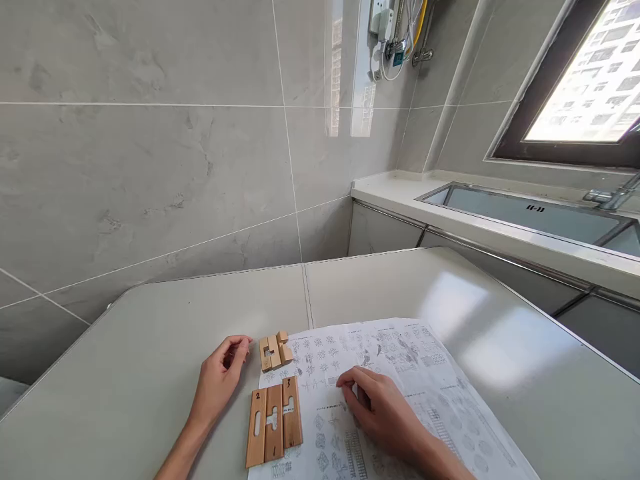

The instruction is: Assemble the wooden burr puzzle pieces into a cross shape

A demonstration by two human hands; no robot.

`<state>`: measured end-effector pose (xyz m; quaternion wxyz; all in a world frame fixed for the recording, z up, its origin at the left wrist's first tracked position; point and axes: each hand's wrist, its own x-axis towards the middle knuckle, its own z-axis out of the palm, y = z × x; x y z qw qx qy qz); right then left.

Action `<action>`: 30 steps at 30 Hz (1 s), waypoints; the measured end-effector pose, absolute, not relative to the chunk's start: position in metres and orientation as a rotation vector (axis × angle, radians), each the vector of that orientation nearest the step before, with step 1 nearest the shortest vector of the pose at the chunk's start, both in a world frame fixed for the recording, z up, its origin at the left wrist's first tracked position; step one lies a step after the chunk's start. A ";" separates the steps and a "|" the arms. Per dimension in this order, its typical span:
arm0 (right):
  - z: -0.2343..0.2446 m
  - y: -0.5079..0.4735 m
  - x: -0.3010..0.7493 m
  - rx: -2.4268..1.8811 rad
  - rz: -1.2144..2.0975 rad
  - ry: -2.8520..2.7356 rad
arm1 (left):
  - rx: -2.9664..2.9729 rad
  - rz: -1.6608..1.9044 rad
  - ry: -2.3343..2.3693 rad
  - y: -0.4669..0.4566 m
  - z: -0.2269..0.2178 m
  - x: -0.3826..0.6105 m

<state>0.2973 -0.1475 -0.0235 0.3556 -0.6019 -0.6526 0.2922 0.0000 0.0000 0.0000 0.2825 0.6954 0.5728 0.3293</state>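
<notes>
My left hand (220, 377) rests on the grey table (150, 360) with its fingers loosely curled and nothing in them, just left of a small cluster of notched wooden blocks (275, 351). My right hand (383, 410) lies on a printed instruction sheet (430, 373), fingers bent and fingertips pressing the paper. Three flat wooden puzzle bars (274, 423), two marked with the numbers 2 and 3, lie side by side between my hands, partly on the sheet's left edge.
A tiled wall (150, 167) rises behind the table. To the right stands a white counter with a steel sink (530, 213) and a tap (613, 195) under a window. Pipes and a socket (395, 40) hang on the wall above.
</notes>
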 end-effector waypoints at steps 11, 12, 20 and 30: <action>-0.022 -0.149 0.297 -1.553 0.752 -1.700 | 2.348 0.737 1.262 -0.007 -0.009 0.005; -0.022 -0.149 0.297 -1.552 0.754 -1.700 | 2.351 0.719 1.259 -0.007 -0.010 0.005; -0.023 -0.147 0.297 -1.528 0.726 -1.693 | 2.279 0.614 1.327 -0.007 -0.001 0.013; -0.019 -0.146 0.299 -1.496 0.672 -1.724 | 2.330 0.531 1.289 0.004 0.006 0.034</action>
